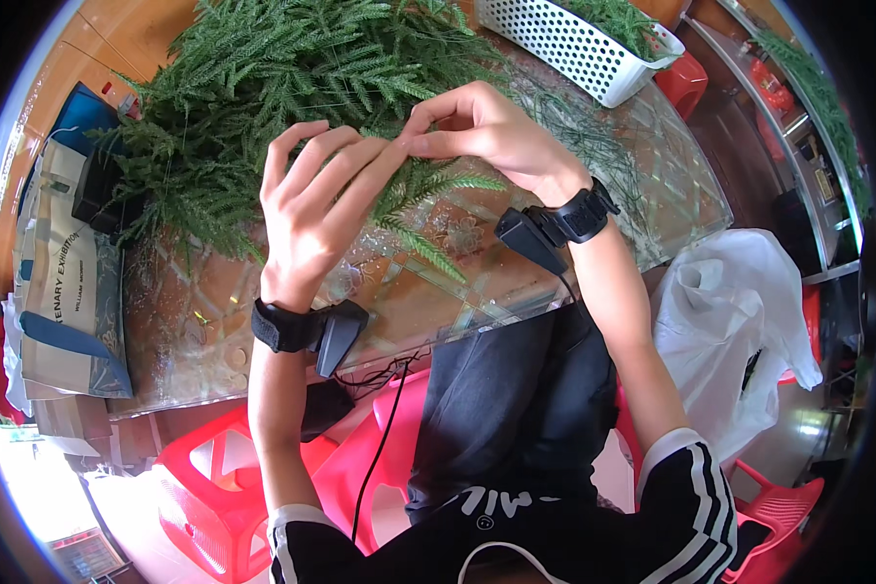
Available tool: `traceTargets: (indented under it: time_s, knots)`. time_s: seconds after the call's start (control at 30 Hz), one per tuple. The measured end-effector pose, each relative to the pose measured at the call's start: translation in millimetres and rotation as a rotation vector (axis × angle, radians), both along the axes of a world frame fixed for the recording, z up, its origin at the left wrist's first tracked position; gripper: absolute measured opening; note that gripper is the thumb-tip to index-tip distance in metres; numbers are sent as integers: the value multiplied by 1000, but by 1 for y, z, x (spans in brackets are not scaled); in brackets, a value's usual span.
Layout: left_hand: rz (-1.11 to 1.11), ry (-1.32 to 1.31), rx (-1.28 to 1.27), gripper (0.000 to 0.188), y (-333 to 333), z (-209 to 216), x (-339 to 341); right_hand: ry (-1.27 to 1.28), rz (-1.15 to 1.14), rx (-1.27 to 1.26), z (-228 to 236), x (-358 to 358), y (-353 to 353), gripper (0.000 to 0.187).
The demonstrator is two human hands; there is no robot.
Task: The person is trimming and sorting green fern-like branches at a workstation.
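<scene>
Over the table, my left hand (313, 200) and my right hand (496, 136) meet at the fingertips. A green pine sprig (428, 206) fans out below my left fingers, its needled tips pointing right and toward me. The left fingers are closed at its base, which they cover. Thumb and forefinger of my right hand pinch right beside the left fingertips; whatever lies between them is too small to make out. Just behind both hands rises a large heap of similar pine branches (292, 73). Each wrist wears a black strap with a dark device.
Loose thin green strands (594, 146) lie on the clear-covered table (214, 336). A white perforated basket (579, 49) holds more greenery at the back right. On the left stands a printed bag (63, 282). A white plastic bag (715, 311) hangs at the right, and a pink-red stool (204, 487) is below.
</scene>
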State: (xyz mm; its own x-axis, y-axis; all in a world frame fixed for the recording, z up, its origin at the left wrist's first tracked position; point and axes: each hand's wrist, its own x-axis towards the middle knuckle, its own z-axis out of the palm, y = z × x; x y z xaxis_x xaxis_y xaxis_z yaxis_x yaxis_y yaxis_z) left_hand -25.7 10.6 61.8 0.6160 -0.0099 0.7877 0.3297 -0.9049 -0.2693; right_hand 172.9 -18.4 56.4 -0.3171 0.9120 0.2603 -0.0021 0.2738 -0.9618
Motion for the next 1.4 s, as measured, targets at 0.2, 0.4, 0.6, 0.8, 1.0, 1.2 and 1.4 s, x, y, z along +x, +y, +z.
traceTargets:
  time_s: [0.2, 0.4, 0.6, 0.8, 1.0, 1.2, 1.4]
  knots:
    - [8, -35, 76, 32, 5, -5, -3, -196, -11, 8, -2, 6, 1, 21]
    - [-25, -39, 73, 30, 4, -2, -5, -131, 35, 69, 0, -2, 0, 20]
    - [-77, -67, 83, 30, 6, -4, -6, -80, 6, 94, 0, -9, -4, 18]
    - [-88, -28, 85, 24, 8, 1, -7, 76, 67, -27, -6, -6, -1, 17]
    - [-98, -27, 132, 27, 4, -1, -7, 46, 151, -123, -5, -1, -2, 17]
    - [-53, -14, 126, 29, 5, -1, -8, -224, -1, -4, -4, 1, -4, 23]
    - [-8, 34, 78, 28, 3, 2, -8, -333, -25, 101, -2, 3, -1, 25]
